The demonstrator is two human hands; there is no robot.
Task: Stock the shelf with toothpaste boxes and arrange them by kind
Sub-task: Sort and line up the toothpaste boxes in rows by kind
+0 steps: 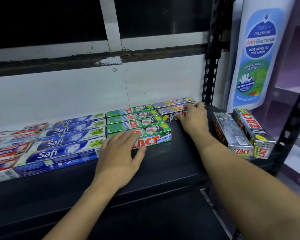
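the left hand (118, 153) lies flat with its fingers spread, palm down. its fingertips rest on the top of the front green zact whitening box (156, 135) and its thumb lies along that box's front face. three more green zact boxes (133, 116) sit in a row just beyond its fingertips. the blue safi boxes (68, 141) touch that row on the hand's outer side, and the red and white boxes (10, 149) lie further out the same way.

the right hand (193, 118) reaches deeper. its fingers are held together and laid over the top of a silver zact box (168, 111), and its thumb is set against the front face, so it clasps the box's near edge. a second silver box (173, 102) lies just behind the fingertips. outward of this wrist, two more silver zact boxes (232, 134) lie end-on at the edge of the black shelf (171, 161). a white wash bottle (256, 56) stands beyond them.
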